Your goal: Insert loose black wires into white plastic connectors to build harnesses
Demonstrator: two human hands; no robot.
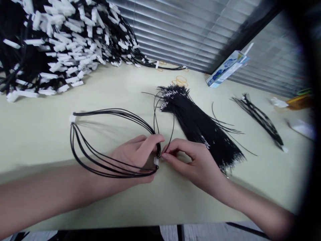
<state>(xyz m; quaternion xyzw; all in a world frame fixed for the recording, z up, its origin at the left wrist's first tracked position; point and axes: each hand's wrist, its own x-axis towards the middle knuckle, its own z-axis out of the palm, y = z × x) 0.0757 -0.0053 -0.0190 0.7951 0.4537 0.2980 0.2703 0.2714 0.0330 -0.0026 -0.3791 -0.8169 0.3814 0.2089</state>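
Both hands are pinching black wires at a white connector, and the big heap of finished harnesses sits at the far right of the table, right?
Not quite. In the head view the left hand and right hand do pinch black wires at a white connector, but the heap of harnesses sits at the far left of the table, not the right.

Black wires (110, 140) with white connectors (72, 118) on a pale yellow-green table (112, 90)
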